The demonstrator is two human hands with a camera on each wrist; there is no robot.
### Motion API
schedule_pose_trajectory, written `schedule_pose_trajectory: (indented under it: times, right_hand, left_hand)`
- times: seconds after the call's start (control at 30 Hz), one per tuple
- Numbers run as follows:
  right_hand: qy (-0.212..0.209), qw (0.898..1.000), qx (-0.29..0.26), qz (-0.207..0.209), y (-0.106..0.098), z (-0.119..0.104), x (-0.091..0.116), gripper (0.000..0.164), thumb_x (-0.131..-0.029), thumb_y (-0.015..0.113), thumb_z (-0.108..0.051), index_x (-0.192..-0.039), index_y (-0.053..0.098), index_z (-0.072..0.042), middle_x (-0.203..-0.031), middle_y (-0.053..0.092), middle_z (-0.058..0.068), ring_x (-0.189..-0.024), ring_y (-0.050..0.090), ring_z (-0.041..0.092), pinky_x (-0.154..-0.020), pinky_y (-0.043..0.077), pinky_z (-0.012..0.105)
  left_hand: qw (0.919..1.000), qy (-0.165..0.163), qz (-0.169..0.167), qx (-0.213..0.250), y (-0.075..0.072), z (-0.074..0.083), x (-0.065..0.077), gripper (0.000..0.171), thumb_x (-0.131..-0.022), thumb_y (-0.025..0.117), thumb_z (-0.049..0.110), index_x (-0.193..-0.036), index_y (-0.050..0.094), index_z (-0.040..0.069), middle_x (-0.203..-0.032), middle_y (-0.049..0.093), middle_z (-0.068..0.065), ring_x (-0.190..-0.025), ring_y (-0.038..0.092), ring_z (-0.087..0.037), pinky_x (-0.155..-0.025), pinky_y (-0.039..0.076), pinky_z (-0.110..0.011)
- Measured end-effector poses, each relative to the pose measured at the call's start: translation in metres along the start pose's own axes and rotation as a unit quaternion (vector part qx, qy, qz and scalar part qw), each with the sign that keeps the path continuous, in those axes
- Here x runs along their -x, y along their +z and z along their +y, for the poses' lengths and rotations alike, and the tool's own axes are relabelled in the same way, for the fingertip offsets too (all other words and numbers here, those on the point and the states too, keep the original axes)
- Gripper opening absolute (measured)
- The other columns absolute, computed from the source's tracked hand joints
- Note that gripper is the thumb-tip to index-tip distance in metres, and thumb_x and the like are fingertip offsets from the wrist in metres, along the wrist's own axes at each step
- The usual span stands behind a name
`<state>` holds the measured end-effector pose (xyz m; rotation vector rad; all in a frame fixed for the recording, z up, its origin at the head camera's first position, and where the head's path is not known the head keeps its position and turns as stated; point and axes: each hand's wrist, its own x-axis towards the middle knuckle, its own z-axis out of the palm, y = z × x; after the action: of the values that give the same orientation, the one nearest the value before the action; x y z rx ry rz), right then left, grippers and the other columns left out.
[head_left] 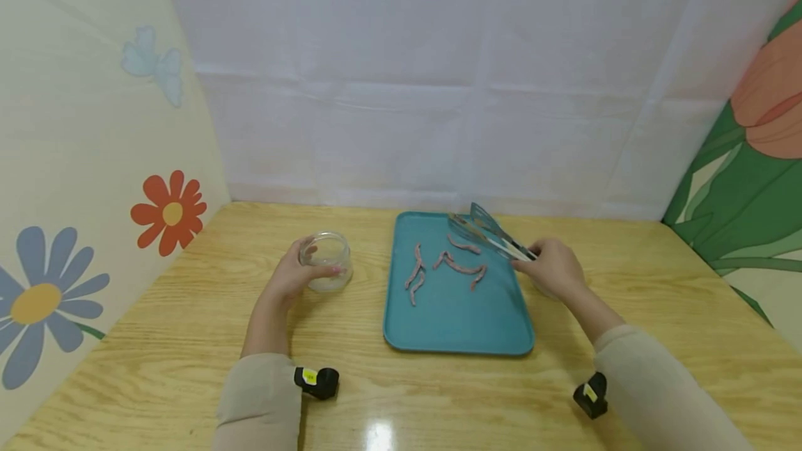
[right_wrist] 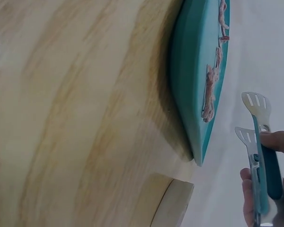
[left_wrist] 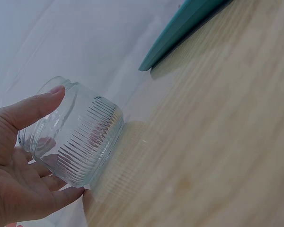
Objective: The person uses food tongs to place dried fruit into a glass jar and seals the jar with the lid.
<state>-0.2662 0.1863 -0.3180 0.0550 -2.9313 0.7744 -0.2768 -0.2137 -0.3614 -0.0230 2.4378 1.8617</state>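
My left hand (head_left: 293,273) holds a clear glass jar (head_left: 328,263), thumb on one side near the rim and fingers on the other. In the left wrist view the jar (left_wrist: 80,132) shows a ribbed lower wall, its base close to the tabletop. My right hand (head_left: 553,270) grips a pair of tongs (right_wrist: 262,156) with slotted heads and teal handles, thumb on one arm and fingers on the other. Their two heads stand apart over the far right part of a teal tray (head_left: 460,329). Several thin, pinkish, worm-like strips (head_left: 464,268) lie on the tray.
Right of the tray, a low, round, pale object (right_wrist: 175,203) stands on the table, mostly hidden by my right hand in the head view. The wood-grain table (head_left: 363,395) ends at a white cloth backdrop (head_left: 388,89). Flower-printed panels (head_left: 94,159) flank it.
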Motion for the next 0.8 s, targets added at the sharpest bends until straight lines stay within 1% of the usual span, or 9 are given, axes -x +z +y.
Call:
schedule_pose_trajectory:
  times: [0.13,0.23,0.47,0.57,0.8]
  right_hand:
    - [0.01,1.0,0.008,-0.006,0.002,0.004,0.0,0.042,-0.074,0.066,-0.031,-0.095,0.058,0.005,-0.084,0.058,0.013,-0.067,0.052,0.022,-0.052,0.041,0.033]
    - [0.014,1.0,0.012,-0.012,0.004,0.007,0.0,0.041,-0.074,0.067,-0.03,-0.093,0.058,0.005,-0.08,0.058,0.012,-0.063,0.051,0.021,-0.05,0.04,0.032]
    - [0.007,1.0,0.006,-0.017,0.01,0.011,0.002,0.035,-0.074,0.067,-0.026,-0.088,0.06,0.005,-0.068,0.057,0.006,-0.055,0.048,0.017,-0.046,0.038,0.03]
    - [0.007,1.0,0.008,-0.016,0.012,0.012,0.002,0.033,-0.075,0.067,-0.026,-0.087,0.06,0.004,-0.066,0.056,0.005,-0.054,0.047,0.017,-0.045,0.037,0.029]
    - [-0.012,1.0,0.028,-0.005,0.014,0.014,0.002,0.029,-0.075,0.066,-0.026,-0.083,0.061,0.002,-0.066,0.055,0.005,-0.055,0.047,0.019,-0.045,0.035,0.03]
  left_hand:
    - [1.0,0.002,0.0,-0.001,0.0,0.0,0.0,0.099,-0.066,0.076,0.022,-0.138,0.009,0.009,-0.139,0.016,-0.017,-0.125,0.011,-0.035,-0.096,0.017,-0.049]
    - [1.0,0.0,0.0,0.002,0.0,0.0,0.0,0.1,-0.066,0.076,0.022,-0.138,0.009,0.009,-0.139,0.015,-0.016,-0.125,0.011,-0.035,-0.096,0.016,-0.049]
    - [1.0,-0.004,0.0,0.003,0.001,0.0,0.001,0.1,-0.065,0.076,0.022,-0.138,0.009,0.009,-0.139,0.015,-0.016,-0.125,0.01,-0.035,-0.096,0.016,-0.049]
    - [1.0,-0.003,0.0,0.003,0.001,0.0,0.001,0.1,-0.066,0.076,0.021,-0.138,0.009,0.009,-0.139,0.015,-0.016,-0.125,0.01,-0.035,-0.096,0.016,-0.049]
    - [1.0,-0.001,0.001,0.003,0.001,0.001,0.0,0.1,-0.065,0.076,0.021,-0.138,0.009,0.008,-0.139,0.015,-0.017,-0.125,0.011,-0.035,-0.096,0.016,-0.048]
